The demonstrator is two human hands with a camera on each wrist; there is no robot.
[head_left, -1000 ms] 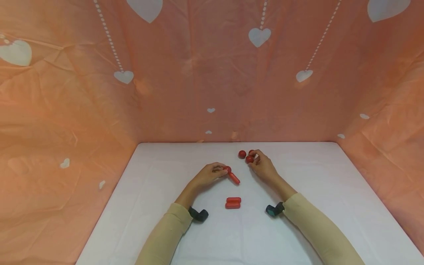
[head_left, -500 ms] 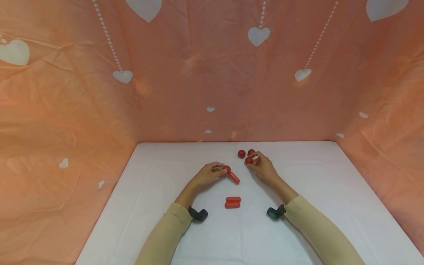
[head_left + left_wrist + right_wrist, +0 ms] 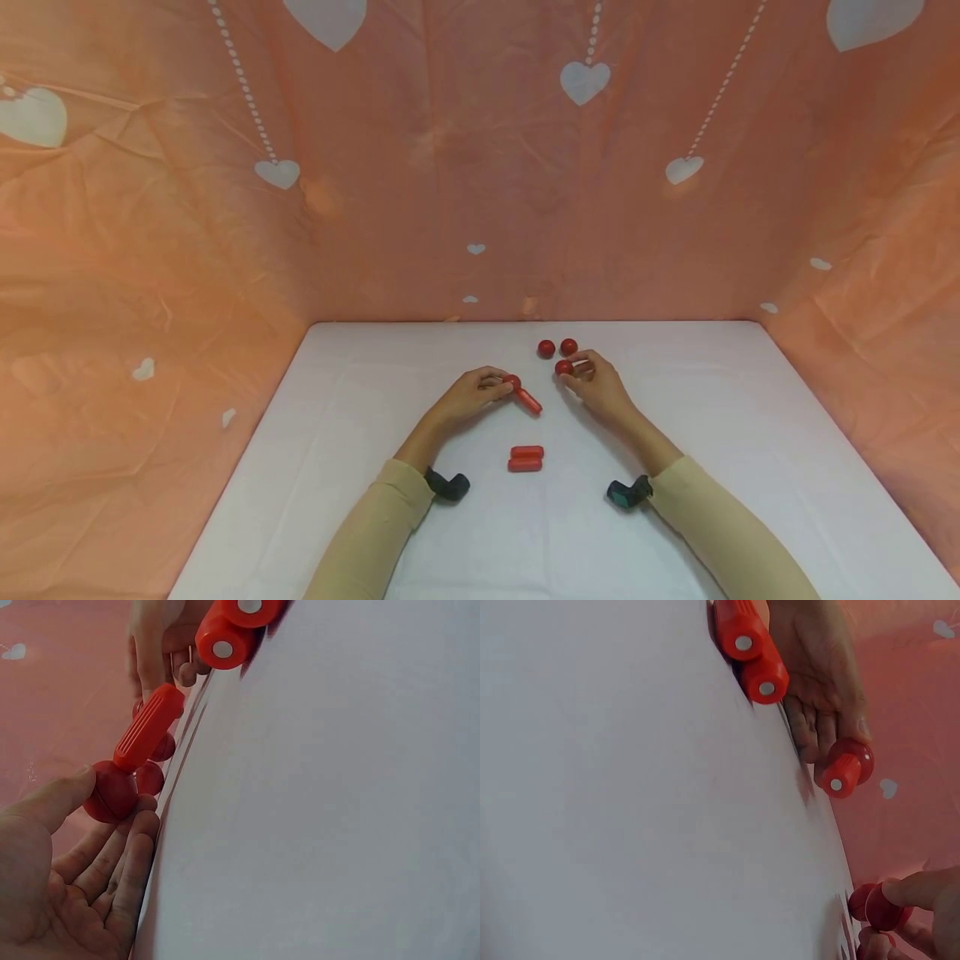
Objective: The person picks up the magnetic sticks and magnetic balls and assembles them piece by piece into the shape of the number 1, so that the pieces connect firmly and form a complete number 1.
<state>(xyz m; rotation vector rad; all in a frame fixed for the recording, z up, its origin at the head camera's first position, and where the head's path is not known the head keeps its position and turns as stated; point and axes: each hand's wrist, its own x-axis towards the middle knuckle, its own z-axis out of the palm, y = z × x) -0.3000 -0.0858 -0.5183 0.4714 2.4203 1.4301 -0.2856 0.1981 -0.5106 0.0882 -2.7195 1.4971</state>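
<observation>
Between thumb and fingertips, my left hand (image 3: 471,395) pinches a dark red ball (image 3: 111,793). A ribbed red rod (image 3: 150,726) joins that ball at one end and slants away from it; a silver disc (image 3: 836,784) shows on the rod's free end. Over to the right, my right hand (image 3: 602,390) holds another red ball (image 3: 886,909) by thumb and fingers. Two more red balls, one on the left (image 3: 546,348) and one on the right (image 3: 569,347), lie just beyond that hand.
Nearer the front, two red rods, a far one (image 3: 527,452) and a near one (image 3: 525,465), lie side by side on the white table (image 3: 360,517). An orange cloth (image 3: 420,167) with pale hearts hangs behind the table's back edge. Each wrist wears a dark camera.
My right hand has drawn its ball slightly toward me, away from the two balls behind, which now show fully. The left hand has stayed almost still with its ball and rod.
</observation>
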